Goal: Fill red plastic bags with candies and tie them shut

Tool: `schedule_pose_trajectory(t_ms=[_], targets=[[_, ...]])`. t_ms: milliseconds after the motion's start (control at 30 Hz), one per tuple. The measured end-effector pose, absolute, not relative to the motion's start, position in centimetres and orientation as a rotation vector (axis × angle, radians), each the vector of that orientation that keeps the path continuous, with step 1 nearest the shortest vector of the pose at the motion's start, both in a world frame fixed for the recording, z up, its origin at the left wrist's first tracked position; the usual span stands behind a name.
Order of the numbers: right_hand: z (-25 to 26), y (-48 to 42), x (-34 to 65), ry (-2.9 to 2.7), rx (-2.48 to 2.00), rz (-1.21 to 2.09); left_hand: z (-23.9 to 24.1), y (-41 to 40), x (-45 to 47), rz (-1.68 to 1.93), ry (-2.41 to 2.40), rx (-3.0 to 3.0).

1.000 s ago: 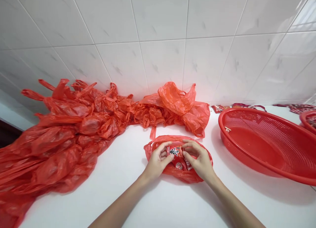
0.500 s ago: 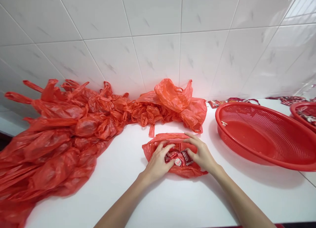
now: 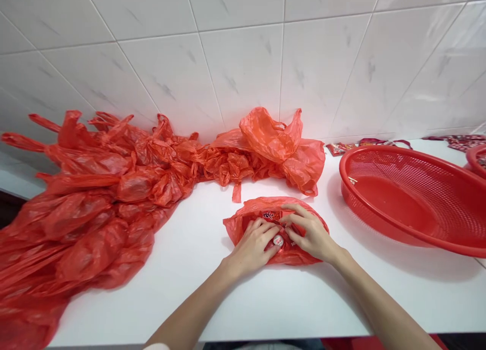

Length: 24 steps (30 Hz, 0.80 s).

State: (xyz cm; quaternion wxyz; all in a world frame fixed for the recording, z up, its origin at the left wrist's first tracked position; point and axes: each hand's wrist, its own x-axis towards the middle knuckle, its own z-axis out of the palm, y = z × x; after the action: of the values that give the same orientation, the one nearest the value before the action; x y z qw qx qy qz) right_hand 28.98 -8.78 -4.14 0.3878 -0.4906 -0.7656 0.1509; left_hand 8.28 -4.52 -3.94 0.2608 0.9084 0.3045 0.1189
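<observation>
A small red plastic bag (image 3: 246, 216) lies open on the white counter (image 3: 266, 299) in front of me, with several red wrapped candies (image 3: 269, 216) inside. My left hand (image 3: 255, 246) and my right hand (image 3: 311, 233) both rest inside the bag's mouth. Their fingers are curled and pinching the candy packets and the bag's plastic, fingertips almost meeting around a small packet (image 3: 278, 240) with a white spot.
A big heap of red plastic bags (image 3: 94, 193) covers the counter's left side and runs along the tiled wall to a bunched orange-red bag (image 3: 281, 147). A large red mesh basket (image 3: 410, 198) sits at the right, a second basket's rim (image 3: 479, 160) beyond it, loose red packets (image 3: 341, 148) behind.
The candy packet held up between both hands a second ago has gone down into the bag. Both hands have sunk lower into the bag's opening.
</observation>
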Motion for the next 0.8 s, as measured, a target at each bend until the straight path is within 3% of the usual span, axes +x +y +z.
schedule_pose_trajectory(t_ms=[167, 400, 567, 800], targets=[[-4.0, -9.2, 28.7, -1.955, -1.247, 0.3, -4.4, -4.7, 8.5, 0.423, 0.838, 2.39], [-3.5, -9.6, 27.8, -1.815, -1.234, 0.273, -4.0, -4.6, 8.8, 0.813, 0.897, 1.841], [-3.3, -9.3, 27.3, -1.676, -1.293, 0.658, -3.9, -4.6, 9.1, 0.928, 0.868, 1.411], [-3.6, -9.1, 27.2, -1.478, -1.181, 1.18, -3.3, -4.5, 9.2, 1.005, 0.832, 1.262]])
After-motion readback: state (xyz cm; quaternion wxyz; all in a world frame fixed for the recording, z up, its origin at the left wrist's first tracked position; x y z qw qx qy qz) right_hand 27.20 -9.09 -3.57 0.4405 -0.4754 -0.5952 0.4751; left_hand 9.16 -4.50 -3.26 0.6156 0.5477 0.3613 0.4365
